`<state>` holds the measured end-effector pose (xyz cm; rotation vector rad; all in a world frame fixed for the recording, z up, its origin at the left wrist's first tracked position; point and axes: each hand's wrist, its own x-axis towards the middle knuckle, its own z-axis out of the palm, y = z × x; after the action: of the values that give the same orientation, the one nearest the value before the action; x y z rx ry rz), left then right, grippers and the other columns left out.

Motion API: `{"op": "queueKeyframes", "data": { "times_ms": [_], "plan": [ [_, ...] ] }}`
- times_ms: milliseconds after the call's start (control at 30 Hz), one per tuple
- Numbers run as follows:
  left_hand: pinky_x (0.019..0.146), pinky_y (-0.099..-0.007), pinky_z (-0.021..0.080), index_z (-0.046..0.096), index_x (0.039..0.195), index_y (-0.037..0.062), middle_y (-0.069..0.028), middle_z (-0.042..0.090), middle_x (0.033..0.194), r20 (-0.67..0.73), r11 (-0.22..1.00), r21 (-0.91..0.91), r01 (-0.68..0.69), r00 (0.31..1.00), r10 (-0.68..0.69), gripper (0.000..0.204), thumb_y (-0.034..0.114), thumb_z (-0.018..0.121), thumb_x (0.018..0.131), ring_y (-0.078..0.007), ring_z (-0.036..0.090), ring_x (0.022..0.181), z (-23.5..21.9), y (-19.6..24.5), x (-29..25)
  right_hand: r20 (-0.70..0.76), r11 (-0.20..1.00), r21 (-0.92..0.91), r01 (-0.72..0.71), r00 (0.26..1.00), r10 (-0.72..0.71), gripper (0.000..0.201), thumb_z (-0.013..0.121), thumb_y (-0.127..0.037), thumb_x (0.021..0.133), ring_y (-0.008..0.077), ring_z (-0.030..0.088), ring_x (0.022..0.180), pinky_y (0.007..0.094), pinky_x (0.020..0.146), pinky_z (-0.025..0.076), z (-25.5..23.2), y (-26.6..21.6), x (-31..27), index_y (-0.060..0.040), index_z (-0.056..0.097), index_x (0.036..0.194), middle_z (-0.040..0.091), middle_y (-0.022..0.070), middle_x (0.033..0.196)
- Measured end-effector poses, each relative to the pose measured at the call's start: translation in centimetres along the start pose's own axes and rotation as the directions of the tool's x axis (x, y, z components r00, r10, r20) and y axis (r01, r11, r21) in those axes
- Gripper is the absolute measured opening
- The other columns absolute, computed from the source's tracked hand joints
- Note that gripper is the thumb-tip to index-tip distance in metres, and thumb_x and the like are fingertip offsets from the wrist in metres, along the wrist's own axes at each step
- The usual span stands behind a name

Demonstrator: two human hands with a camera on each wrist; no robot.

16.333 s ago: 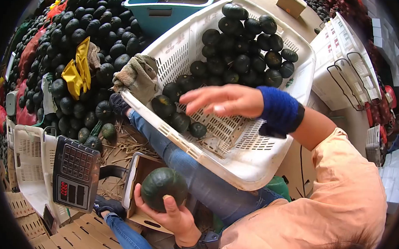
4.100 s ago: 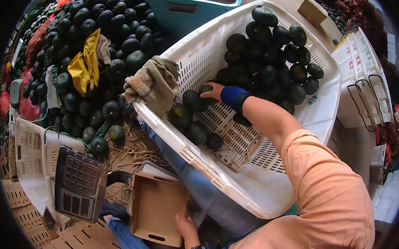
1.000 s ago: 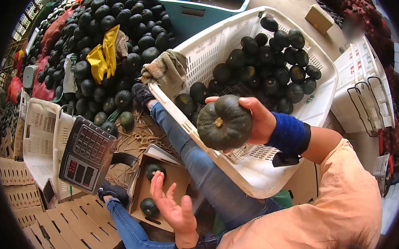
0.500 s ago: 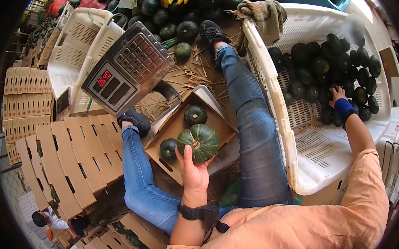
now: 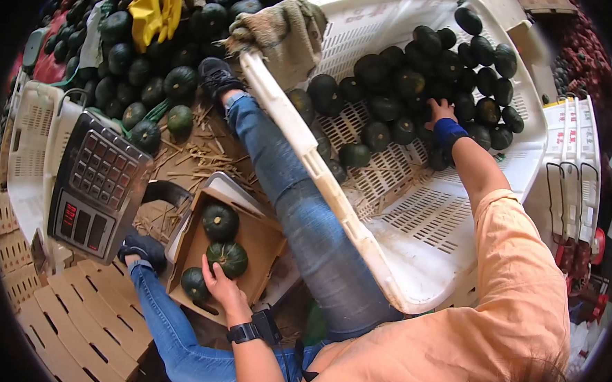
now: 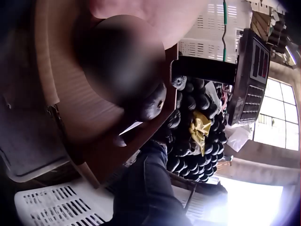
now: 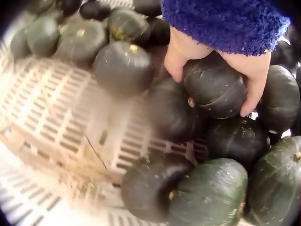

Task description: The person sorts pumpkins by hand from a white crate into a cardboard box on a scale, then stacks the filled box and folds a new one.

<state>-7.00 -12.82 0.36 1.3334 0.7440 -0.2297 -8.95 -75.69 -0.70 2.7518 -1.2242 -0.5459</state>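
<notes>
We hold our left hand [image 5: 228, 296] down in the open cardboard box [image 5: 257, 247], its fingers and thumb curved round the middle pumpkin [image 5: 232, 259]. That pumpkin sits in the box between an upper pumpkin [image 5: 220, 221] and a lower pumpkin [image 5: 194, 284]; the left wrist view is too blurred there to show the fingertips.

Our right hand [image 5: 440, 114] reaches into the big white basket [image 5: 430, 273], and we grip a dark pumpkin [image 7: 214, 87] from above, thumb and fingers on opposite sides of it. Other dark green pumpkins [image 7: 209, 193] lie loose around it, some touching, on the slotted floor. We wear a blue wristband [image 5: 449, 131] on the right wrist and a black watch [image 5: 244, 333] on the left.

A rag [image 5: 279, 34] hangs over the basket's corner. The scale's keypad and display [image 5: 97, 187] stand to the left of the box, and yellow gloves [image 5: 147, 17] lie on the pumpkin pile [image 5: 123, 57].
</notes>
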Motion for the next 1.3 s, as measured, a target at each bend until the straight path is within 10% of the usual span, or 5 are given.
{"op": "queueKeyframes", "data": {
  "times_ms": [200, 500, 733, 967, 1300],
  "plan": [
    [0.108, -0.0390, 0.022, 0.035, 0.136, 0.0053, -0.0169, 0.028, 0.142, 0.091, 0.774, 0.515, -0.368, 0.921, 0.378, 0.047, 0.010, 0.044, 0.091, -0.0284, 0.028, 0.131, 0.9, -0.9, 0.3, 0.464, 0.219, 0.885, -0.410, 0.800, -0.381, 0.061, 0.065, -0.025, 0.074, 0.0283, 0.052, 0.109, 0.0511, 0.087, 0.047, -5.1, 2.1, -3.6, -0.0244, 0.041, 0.130, 0.048, 0.0092, 0.124],
    [0.081, -0.0299, 0.048, 0.043, 0.125, 0.0023, -0.0121, 0.055, 0.115, 0.561, 0.975, -0.188, -0.119, 0.801, 0.206, 0.038, 0.024, 0.042, 0.094, -0.0209, 0.053, 0.106, 10.2, 10.7, -12.2, -0.120, -0.384, 0.580, -0.718, 0.391, -0.912, 0.061, 0.045, -0.041, 0.085, 0.0278, 0.053, 0.114, 0.0439, 0.099, 0.040, -16.5, -9.6, -17.5, -0.0018, 0.039, 0.132, 0.050, 0.0168, 0.126],
    [0.069, -0.0650, 0.051, 0.031, 0.135, 0.0259, -0.0194, 0.030, 0.131, 0.908, 0.707, -0.409, 0.577, 0.332, 0.254, 0.066, 0.044, 0.063, 0.080, -0.0408, 0.038, 0.116, 8.5, 10.1, -14.4, -0.427, -0.107, 0.865, 0.490, 0.610, -0.668, 0.037, 0.051, -0.031, 0.093, 0.0178, 0.055, 0.107, 0.0308, 0.094, 0.041, -19.7, -13.3, -15.6, -0.0057, 0.055, 0.119, 0.058, 0.0099, 0.115],
    [0.079, -0.0434, 0.050, 0.036, 0.130, 0.0150, -0.0174, 0.042, 0.122, 0.351, 0.988, 0.134, 0.071, 0.930, -0.114, 0.065, 0.032, 0.067, 0.075, -0.0338, 0.049, 0.107, -3.6, 5.2, -8.4, 0.007, 0.681, 0.351, 0.643, 0.725, -0.688, 0.054, 0.065, -0.013, 0.073, 0.0293, 0.047, 0.116, 0.0373, 0.092, 0.046, -4.0, -8.2, -5.7, -0.0167, 0.049, 0.124, 0.043, 0.0136, 0.132],
    [0.095, -0.0456, 0.032, 0.035, 0.133, 0.0158, -0.0172, 0.028, 0.128, 0.058, 0.064, 0.994, -0.084, 0.941, 0.335, 0.072, 0.022, 0.073, 0.072, -0.0382, 0.035, 0.114, -3.6, -0.8, -4.5, 0.263, 0.740, 0.198, 0.643, 0.692, -0.672, 0.082, 0.077, -0.017, 0.061, 0.0333, 0.035, 0.126, 0.0513, 0.093, 0.042, 1.9, -12.5, -4.5, -0.0280, 0.038, 0.132, 0.034, 0.0122, 0.139]
  ]
}}
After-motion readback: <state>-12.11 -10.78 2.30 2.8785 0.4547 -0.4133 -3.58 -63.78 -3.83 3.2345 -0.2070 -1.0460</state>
